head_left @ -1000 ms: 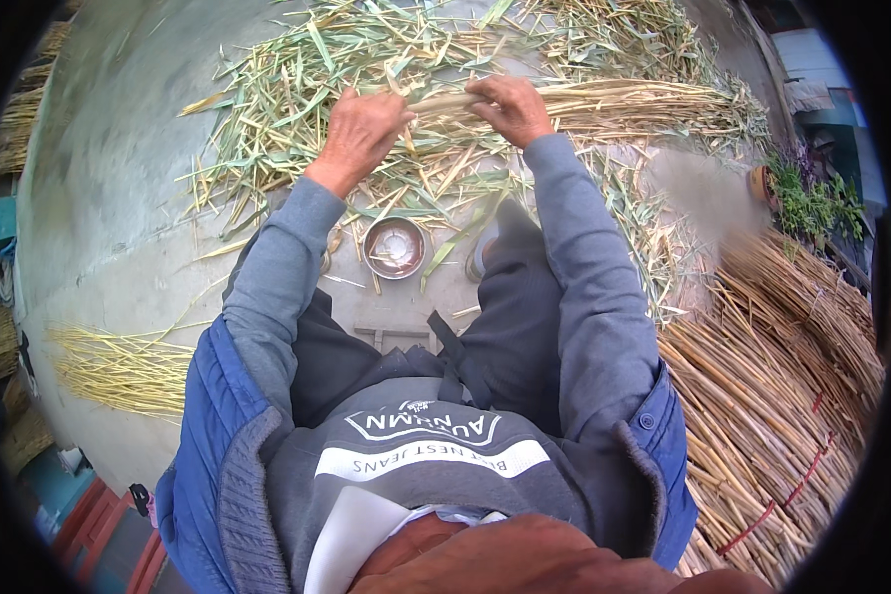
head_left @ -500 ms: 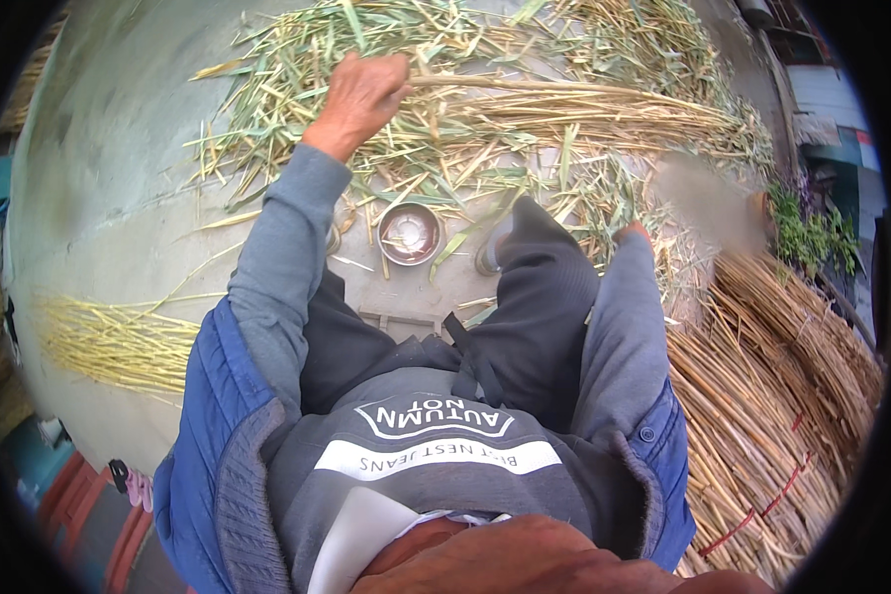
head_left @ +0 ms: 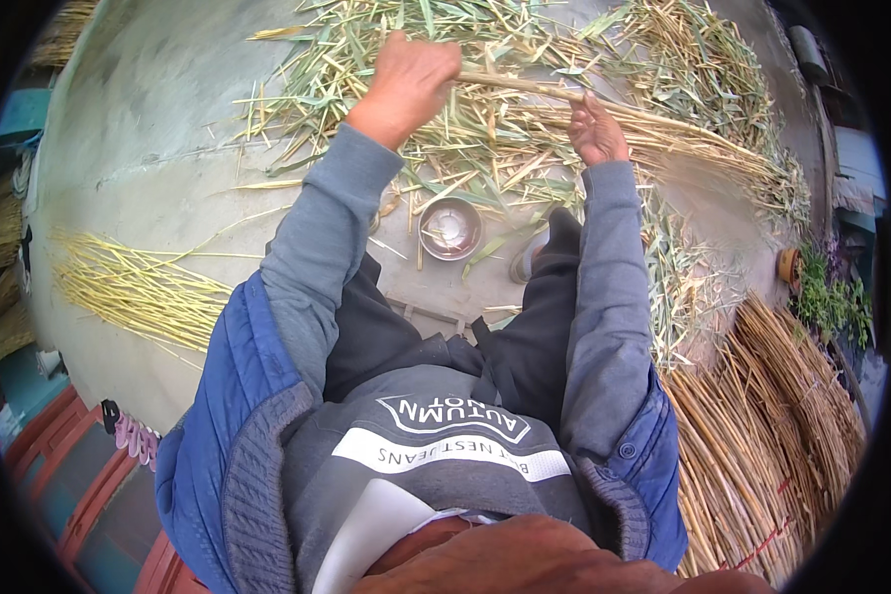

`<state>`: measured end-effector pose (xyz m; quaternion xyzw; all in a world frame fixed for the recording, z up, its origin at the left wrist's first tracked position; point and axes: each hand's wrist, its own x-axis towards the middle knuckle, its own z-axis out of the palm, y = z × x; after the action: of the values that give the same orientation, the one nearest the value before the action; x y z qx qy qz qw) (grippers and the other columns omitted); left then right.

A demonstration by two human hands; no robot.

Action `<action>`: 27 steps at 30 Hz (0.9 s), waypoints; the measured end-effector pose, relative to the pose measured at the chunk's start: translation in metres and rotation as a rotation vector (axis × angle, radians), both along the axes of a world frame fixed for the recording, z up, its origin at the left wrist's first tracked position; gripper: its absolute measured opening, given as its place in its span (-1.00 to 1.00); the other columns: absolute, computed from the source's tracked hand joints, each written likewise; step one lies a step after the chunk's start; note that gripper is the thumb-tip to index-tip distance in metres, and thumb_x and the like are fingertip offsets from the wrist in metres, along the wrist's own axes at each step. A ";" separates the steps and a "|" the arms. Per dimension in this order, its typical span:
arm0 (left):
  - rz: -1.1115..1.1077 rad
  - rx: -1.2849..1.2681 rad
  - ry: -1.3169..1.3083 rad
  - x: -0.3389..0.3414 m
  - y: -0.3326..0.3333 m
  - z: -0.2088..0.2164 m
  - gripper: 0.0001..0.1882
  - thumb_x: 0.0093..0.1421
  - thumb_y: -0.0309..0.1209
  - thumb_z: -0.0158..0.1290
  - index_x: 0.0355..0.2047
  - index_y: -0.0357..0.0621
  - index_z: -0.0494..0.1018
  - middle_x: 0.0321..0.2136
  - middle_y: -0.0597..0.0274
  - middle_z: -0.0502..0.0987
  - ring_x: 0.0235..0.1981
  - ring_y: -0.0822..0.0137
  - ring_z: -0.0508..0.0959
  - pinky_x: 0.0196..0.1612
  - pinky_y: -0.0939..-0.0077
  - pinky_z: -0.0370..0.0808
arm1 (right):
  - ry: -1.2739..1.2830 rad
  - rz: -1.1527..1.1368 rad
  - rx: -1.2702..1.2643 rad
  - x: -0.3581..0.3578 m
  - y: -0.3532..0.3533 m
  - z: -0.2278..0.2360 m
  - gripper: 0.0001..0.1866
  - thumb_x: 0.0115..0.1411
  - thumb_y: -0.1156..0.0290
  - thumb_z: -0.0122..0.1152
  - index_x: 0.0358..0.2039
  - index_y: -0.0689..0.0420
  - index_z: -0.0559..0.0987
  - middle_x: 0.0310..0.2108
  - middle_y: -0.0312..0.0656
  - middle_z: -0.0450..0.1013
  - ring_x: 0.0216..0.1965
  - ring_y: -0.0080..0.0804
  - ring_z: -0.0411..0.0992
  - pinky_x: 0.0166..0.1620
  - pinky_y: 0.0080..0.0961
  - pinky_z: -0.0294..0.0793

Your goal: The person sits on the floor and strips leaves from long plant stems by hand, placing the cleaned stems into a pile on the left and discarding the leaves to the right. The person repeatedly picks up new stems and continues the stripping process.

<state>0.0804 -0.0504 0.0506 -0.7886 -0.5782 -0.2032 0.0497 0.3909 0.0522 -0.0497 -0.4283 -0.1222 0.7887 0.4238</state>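
Observation:
My left hand is closed around the end of a dry reed stalk, held out ahead of me over the litter of leaves. Farther along the same stalk, my right hand pinches it between thumb and fingers, palm turned partly up. Beneath and beyond the right hand lies a row of long tan reed stalks, stretching off to the right. Green and straw-coloured leaf strips are heaped under and around both hands.
A round metal bowl stands between my feet. Thin yellow stalks lie at left. Thick bundles of brown reeds fill the lower right, near a potted plant. A leafy pile sits at the far right.
My right hand has come up from beside my right knee and taken hold of the stalk. The left hand stays closed on its end. The whole view has shifted slightly.

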 end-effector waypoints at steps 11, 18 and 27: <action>0.004 -0.203 -0.852 0.001 0.008 0.020 -0.89 0.21 -0.39 0.29 -0.28 -0.13 0.70 -0.47 0.35 0.67 -0.43 0.54 0.60 -0.40 0.57 0.48 | -0.046 -0.091 -0.012 -0.027 -0.024 0.030 -0.75 0.22 0.48 0.40 -0.14 0.15 0.52 -0.24 -0.20 0.52 -0.28 -0.35 0.56 -0.37 -0.57 0.59; 0.275 0.142 -0.291 -0.028 0.007 0.048 -0.77 0.16 -0.27 0.21 -0.25 -0.12 0.54 -0.54 0.11 0.50 -0.43 0.01 0.53 -0.29 0.12 0.42 | -0.059 -0.063 0.005 -0.029 -0.027 0.035 -0.82 0.28 0.42 0.35 -0.20 0.15 0.53 -0.36 -0.19 0.56 -0.30 -0.37 0.60 -0.40 -0.60 0.59; -0.003 0.118 0.017 0.004 0.001 0.039 -0.61 0.18 -0.02 0.25 -0.30 -0.11 0.62 -0.49 0.23 0.60 -0.40 0.17 0.58 -0.33 0.26 0.40 | -0.196 -0.148 0.163 -0.044 -0.027 0.060 -0.70 0.31 0.30 0.34 -0.14 0.23 0.50 -0.30 -0.08 0.60 -0.27 -0.28 0.65 -0.46 -0.62 0.53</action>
<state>0.0844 -0.0493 0.0896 -0.7870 -0.5634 -0.2305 0.1008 0.3473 0.0251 0.0107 -0.4752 -0.1947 0.6970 0.5004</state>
